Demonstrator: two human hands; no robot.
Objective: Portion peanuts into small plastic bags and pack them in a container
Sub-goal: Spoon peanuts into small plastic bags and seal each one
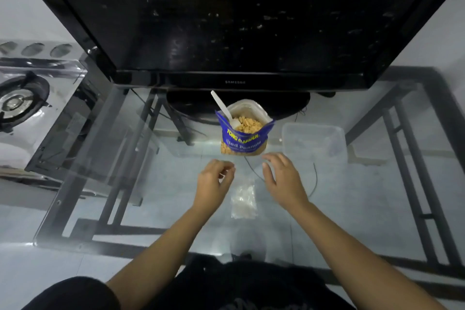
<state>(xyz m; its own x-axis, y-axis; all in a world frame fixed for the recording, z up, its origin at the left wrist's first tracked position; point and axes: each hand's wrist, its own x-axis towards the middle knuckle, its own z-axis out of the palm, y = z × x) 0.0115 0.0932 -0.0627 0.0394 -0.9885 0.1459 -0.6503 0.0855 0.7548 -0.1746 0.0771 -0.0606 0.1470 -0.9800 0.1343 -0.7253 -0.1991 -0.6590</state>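
Blue peanut bag [242, 137] — w/ spoon [220, 104]

Single head-worn wide-angle view, looking steeply down over glass table [105, 158], near both forearms

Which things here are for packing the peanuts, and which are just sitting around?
For the job: peanut bag, spoon, small plastic bags, clear container.

Just sitting around: television, stove, black cable. Everything rests on the glass table.
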